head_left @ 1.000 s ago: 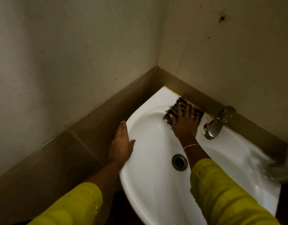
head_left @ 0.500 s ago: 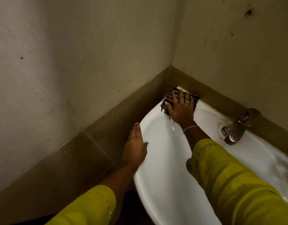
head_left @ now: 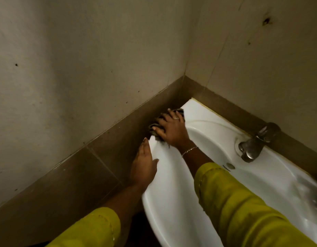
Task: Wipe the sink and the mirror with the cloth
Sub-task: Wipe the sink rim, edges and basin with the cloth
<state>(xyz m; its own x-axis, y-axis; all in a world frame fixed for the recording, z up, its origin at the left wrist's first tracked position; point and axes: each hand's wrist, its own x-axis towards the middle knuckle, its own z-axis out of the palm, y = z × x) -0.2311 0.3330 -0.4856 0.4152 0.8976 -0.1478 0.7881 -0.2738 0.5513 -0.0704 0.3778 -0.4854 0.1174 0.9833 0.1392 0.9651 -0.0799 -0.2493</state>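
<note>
Wiping sink [head_left: 172,202] left rim near back corner | right hand [head_left: 172,130] splayed, pressing cloth [head_left: 153,126] onto rim for contact | left hand [head_left: 144,166] flat, fingers straight, likely bracing rim edge | mirror unseen

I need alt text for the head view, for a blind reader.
A right hand presses a dark cloth on the rim of a white sink near the wall corner; the left hand rests on the rim too.

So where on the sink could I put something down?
Bare: the sink ledge between cloth and tap, and the front rim between the sleeves. Crowded: the left edge, under the left hand and right hand.
</note>
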